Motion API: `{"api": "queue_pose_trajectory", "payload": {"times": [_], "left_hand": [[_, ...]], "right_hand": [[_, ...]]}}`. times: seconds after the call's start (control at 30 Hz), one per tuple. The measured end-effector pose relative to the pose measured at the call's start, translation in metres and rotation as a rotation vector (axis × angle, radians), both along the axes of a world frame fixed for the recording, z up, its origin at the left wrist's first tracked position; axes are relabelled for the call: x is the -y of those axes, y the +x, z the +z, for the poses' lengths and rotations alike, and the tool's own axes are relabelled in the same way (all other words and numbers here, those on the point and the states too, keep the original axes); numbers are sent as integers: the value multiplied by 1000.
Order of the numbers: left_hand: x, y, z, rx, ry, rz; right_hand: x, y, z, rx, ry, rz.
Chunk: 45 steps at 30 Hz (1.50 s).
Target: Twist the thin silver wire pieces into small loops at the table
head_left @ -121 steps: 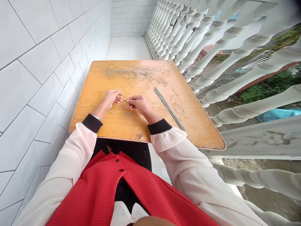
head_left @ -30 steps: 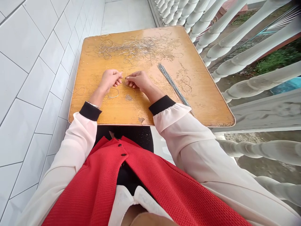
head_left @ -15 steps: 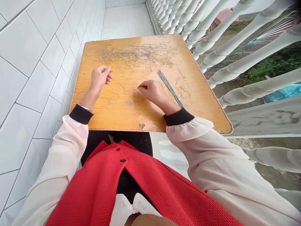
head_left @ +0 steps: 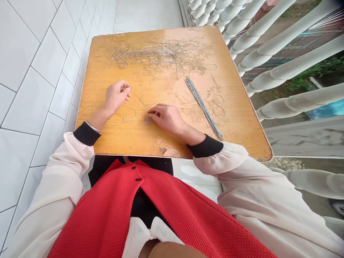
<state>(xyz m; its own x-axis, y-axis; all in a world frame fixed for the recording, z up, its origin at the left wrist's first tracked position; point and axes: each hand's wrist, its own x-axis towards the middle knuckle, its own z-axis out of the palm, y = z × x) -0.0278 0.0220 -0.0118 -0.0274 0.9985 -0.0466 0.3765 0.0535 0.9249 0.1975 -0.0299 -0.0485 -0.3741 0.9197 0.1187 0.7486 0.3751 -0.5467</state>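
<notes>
Thin, silvery crossed wires (head_left: 141, 98) lay on the orange-brown wooden table (head_left: 120, 141), left of its middle and between the two hands. The person's right hand (head_left: 169, 119) was just beside them, nearer the table's near edge, its thumb and forefinger brought close together and low over the surface — whether they pinched a wire could not be told. A curved, hook-shaped silvery wire (head_left: 135, 114) lay between that hand and the left hand (head_left: 116, 97), which stood toward the table's left edge with its fingers curled in; whether they gripped anything could not be told. Toward the right edge, a straight, tight bundle of grey metal wires (head_left: 204, 108) lay aslant. Along the far edge spread a loose, tangled heap of silvery wires (head_left: 158, 53). Beyond the table — a white tiled wall (head_left: 29, 64) on the left, white turned balusters (head_left: 290, 71) on the right.
</notes>
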Motion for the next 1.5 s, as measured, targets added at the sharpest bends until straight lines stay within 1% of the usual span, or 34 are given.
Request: {"api": "queue_pose_trajectory", "payload": {"times": [0.03,0.1,0.17,0.2,0.33,0.43,0.5,0.57,0.63,0.77,0.87,0.93,1.1,1.2,1.37,1.5], "left_hand": [[0,0,-4,-16,2,-13],[0,-1,-12,-52,14,-51],[2,-3,-20,-114,56,-114],[3,-4,-23,-165,92,-157],[14,-4,-27,-457,282,-381],[22,2,-27,-642,395,-536],[27,8,-28,-749,438,-613],[29,14,-31,-838,446,-657],[29,17,-35,-876,446,-648],[26,15,-46,-856,478,-592],[21,11,-53,-853,521,-569],[17,8,-53,-858,530,-561],[14,5,-46,-904,513,-577],[16,4,-43,-896,519,-589],[17,-2,-36,-743,477,-546],[15,-13,-22,-610,414,-459]], "right_hand": [[-2,3,2,-39,1,-15],[-10,12,7,-93,14,-93],[-19,21,11,-122,24,-183],[-24,25,12,-122,6,-190],[-36,26,7,-43,-43,-138],[-36,19,-2,68,-2,-94],[-33,16,-6,119,30,-93],[-27,14,-10,152,45,-99],[-20,12,-11,188,54,-112],[-5,5,-12,267,50,-139],[-2,0,-13,261,55,-132],[-2,-2,-13,257,50,-136],[-6,-5,-11,281,31,-130],[-10,-5,-11,271,28,-134],[-21,5,-13,174,-2,-157],[-20,18,-10,87,33,-166]]}}
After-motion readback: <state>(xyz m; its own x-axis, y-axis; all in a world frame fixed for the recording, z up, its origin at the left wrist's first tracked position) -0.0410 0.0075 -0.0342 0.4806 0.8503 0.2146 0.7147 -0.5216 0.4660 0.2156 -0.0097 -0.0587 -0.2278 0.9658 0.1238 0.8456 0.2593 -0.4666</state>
